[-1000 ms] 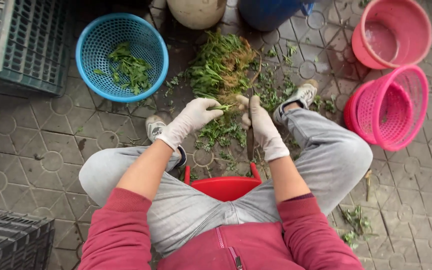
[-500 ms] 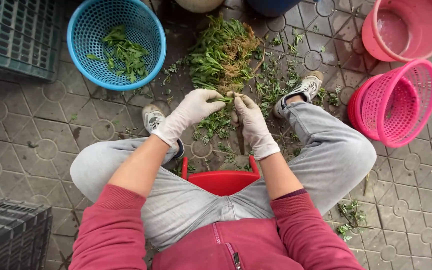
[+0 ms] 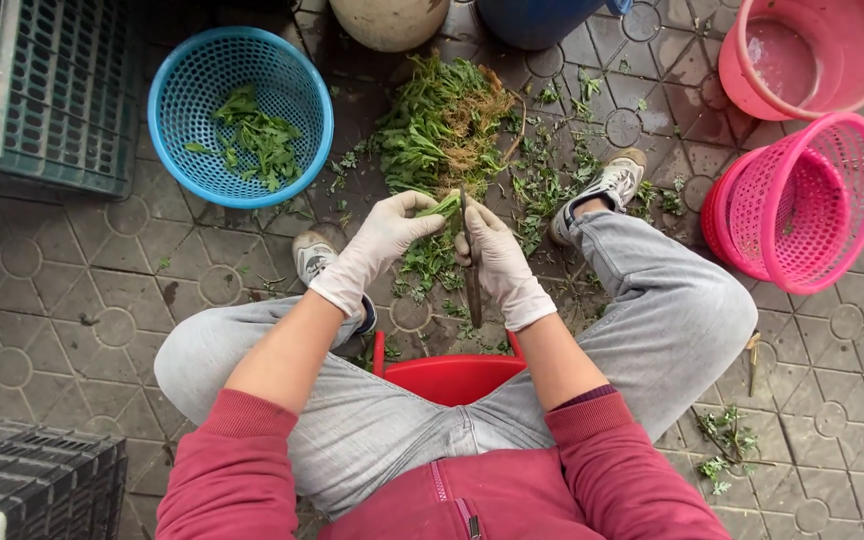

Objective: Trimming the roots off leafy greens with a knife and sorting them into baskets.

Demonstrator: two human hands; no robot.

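Two gloved hands meet above the tiled ground, over a scatter of green trimmings. At the far left lies a grey-green plastic crate (image 3: 22, 95), and in the lower left corner a black crate (image 3: 32, 480). Right of the upper crate stands a blue mesh basket (image 3: 177, 130) with a small heap of picked leaves (image 3: 257, 140) inside. Further right, the left hand (image 3: 387, 235), in a white glove, pinches a green sprig (image 3: 442, 207) between thumb and fingertips. Just beside it, the right hand (image 3: 497, 260), also gloved, is closed around a dark knife (image 3: 471, 285); the blade points up to the sprig and the handle end hangs below the fist. Beyond the hands lies a large pile of leafy stems (image 3: 442, 125) with pale roots, well apart from the blue basket. Below the hands, between the knees, shows the edge of a red stool (image 3: 449, 378). At the far right a pink mesh basket (image 3: 802, 200) tilts on its side, with a pink tub (image 3: 812, 50) above it.
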